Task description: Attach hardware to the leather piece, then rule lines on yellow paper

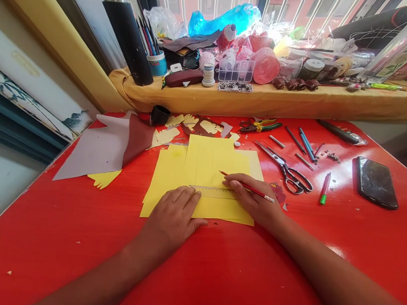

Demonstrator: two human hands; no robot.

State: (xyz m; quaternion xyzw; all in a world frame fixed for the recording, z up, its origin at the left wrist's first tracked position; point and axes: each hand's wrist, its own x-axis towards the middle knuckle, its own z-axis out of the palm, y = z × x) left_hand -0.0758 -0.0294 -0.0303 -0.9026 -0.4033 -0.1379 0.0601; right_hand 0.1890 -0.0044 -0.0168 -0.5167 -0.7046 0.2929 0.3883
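Observation:
A stack of yellow paper sheets (170, 173) lies on the red table, with faint pencil lines on the top sheet. A clear ruler (215, 192) rests across the paper, roughly level. My left hand (175, 210) lies flat over the ruler's left end, pressing it and the paper down, thumb out to the side. In my right hand (250, 198) is a red pencil (256, 190), pinched loosely, its tip pointing up and left just above the ruler. The right hand's fingers also cover the ruler's right end.
Scissors (287, 170), pliers (261, 125), a green-capped pen (325, 188) and a phone (377, 182) lie to the right. Paper scraps (206, 126) and a black cup (160, 115) are behind the sheets. Grey and brown sheets (97, 149) lie left. A crowded sill (189, 97) runs along the back.

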